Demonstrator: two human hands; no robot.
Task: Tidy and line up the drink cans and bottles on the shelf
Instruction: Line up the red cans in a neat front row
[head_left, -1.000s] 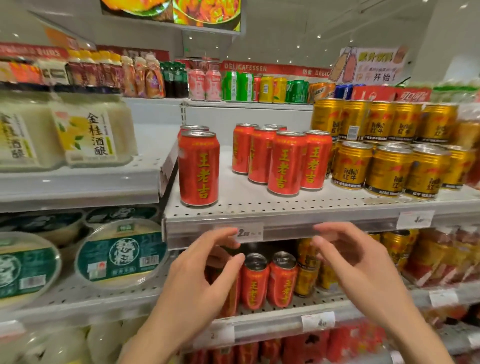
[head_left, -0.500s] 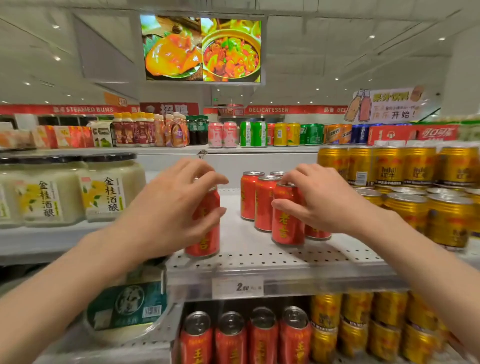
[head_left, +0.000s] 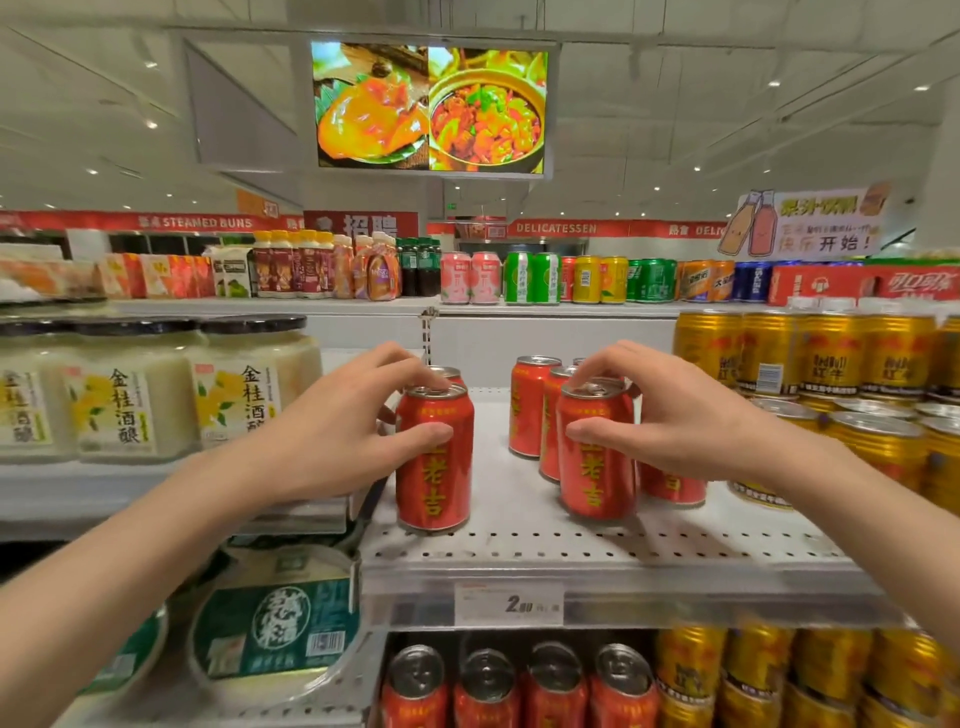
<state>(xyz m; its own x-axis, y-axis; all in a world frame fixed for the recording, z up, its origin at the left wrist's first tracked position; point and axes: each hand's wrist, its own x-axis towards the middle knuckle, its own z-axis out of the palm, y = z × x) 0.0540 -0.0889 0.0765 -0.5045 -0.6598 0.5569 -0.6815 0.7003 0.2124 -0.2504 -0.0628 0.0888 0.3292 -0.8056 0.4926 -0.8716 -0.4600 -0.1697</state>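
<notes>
Jars of rice wine (head_left: 228, 395) sit far left, not involved. Left hand (head_left: 337, 431) wraps a red can (head_left: 435, 462) at the shelf (head_left: 519, 551) front, thumb across the label, fingers on the rim. A bare gap follows. Right hand (head_left: 670, 415) clamps the front can (head_left: 597, 457) of a red cluster the same way. Likely squaring both to the front edge. Gold cans (head_left: 831, 364) fill the right.
</notes>
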